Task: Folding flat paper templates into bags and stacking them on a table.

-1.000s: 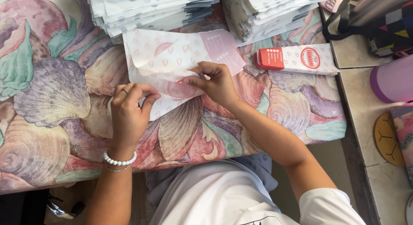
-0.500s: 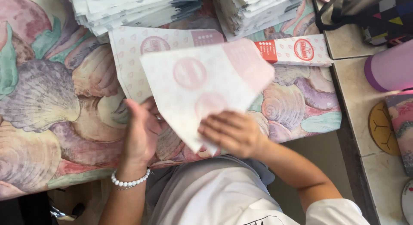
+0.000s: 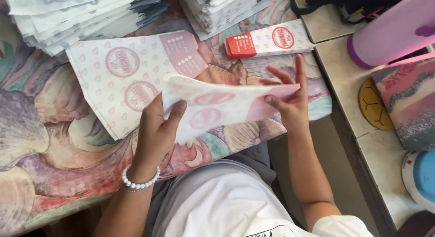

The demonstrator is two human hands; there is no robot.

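The left hand (image 3: 156,130) is raised with its back toward the camera, thumb pressed forward and the fingers curled under out of sight, pinching what lies between thumb and fingers. A white bead bracelet (image 3: 139,181) circles its wrist, and the forearm runs down and out of view. The right hand (image 3: 290,101) is also lifted, index and middle fingers stretched straight upward, thumb pinching inward below them. Its bare forearm slopes down to a white sleeve (image 3: 340,225).

Shell-patterned tablecloth (image 3: 54,128), flat pink paper sheet (image 3: 122,78), two paper stacks (image 3: 81,14), folded red-ended packet (image 3: 267,41)
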